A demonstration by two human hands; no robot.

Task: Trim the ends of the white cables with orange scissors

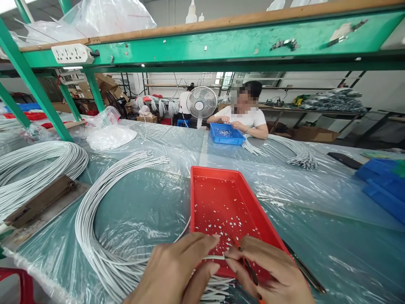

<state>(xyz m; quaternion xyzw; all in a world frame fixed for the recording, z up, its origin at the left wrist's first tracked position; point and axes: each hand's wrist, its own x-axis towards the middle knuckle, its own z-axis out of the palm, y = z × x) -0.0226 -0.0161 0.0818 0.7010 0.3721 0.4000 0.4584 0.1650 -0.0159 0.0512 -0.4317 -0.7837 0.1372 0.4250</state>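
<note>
Over the near end of a red tray, my left hand is closed with a white cable between thumb and fingers. My right hand is closed around a slim orange-and-black hand tool, whose exact kind is partly hidden by the fingers. Its thumb and fingertip meet at the tip of that cable. Small white scraps are scattered across the tray floor. A curved bundle of white cables lies left of the tray, its near ends passing below my left hand.
A larger cable coil and a metal block fixture stand at the left. Tweezers-like metal tool lies right of the tray. Across the table, a co-worker works over a blue tray. A green shelf beam spans overhead.
</note>
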